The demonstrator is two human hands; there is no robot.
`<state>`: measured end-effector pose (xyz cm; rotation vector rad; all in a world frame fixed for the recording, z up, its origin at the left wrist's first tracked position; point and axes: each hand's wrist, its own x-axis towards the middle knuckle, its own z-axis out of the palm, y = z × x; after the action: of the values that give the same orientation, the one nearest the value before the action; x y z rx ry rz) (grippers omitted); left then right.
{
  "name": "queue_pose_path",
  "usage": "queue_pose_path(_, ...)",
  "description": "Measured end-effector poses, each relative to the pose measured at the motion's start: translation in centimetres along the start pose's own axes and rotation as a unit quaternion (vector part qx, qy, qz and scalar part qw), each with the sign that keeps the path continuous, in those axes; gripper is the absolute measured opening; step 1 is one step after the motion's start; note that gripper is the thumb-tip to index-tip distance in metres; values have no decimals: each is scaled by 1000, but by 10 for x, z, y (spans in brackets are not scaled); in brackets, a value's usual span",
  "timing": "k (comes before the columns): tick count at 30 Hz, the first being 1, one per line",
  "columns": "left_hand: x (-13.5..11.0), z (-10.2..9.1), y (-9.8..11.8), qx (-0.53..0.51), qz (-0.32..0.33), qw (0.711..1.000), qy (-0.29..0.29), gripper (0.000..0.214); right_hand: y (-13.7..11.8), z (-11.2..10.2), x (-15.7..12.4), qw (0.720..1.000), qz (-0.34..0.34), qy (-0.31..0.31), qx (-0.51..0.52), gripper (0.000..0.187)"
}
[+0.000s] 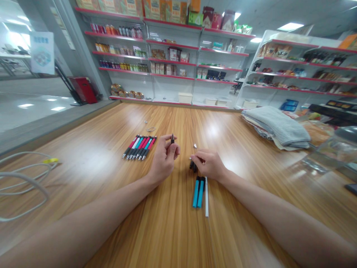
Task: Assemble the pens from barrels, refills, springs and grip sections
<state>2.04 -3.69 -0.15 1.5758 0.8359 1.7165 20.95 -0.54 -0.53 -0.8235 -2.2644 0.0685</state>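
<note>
My left hand (165, 156) is closed around a black pen part (172, 140) with a pointed tip facing up; most of it is hidden by the fingers. Close by on the right, my right hand (210, 163) has its fingers pinched together low over small black pen parts (193, 166). What lies between those fingertips is too small to make out. Just beyond are small silver pen tips (195, 146). Nearer to me lie two blue pen barrels (198, 192) and, beside them, thin white refills (206, 197). Left of my left hand, several pens (139, 147) lie in a slanted row.
A thin ring (151, 129) and a tiny piece (145, 122) lie behind the pens. White cable (25, 175) coils at the left. Folded striped cloth (279, 126) and a clear container (334, 149) stand at the right. Stocked shelves (173, 46) rise beyond the wooden table (156, 230).
</note>
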Motion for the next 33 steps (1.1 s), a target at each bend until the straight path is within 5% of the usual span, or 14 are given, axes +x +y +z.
queue_pose_path(6,-3,0,1,12,-1,999,-32,18,0,0,-1,1000,4,0,-4,31)
queue_pose_path(13,15,-11,11,113,27,991,65,23,0,1,-1,1000,6,2,8,31)
queue_pose_path(17,41,-33,23,193,42,972,129,25,1,2,-1,1000,9,6,19,32)
queue_pose_path(27,90,-100,53,50,-116,976,179,25,1,0,-1,999,23,4,33,31)
queue_pose_path(33,99,-137,42,224,-141,949,169,29,3,1,-2,999,21,9,33,32)
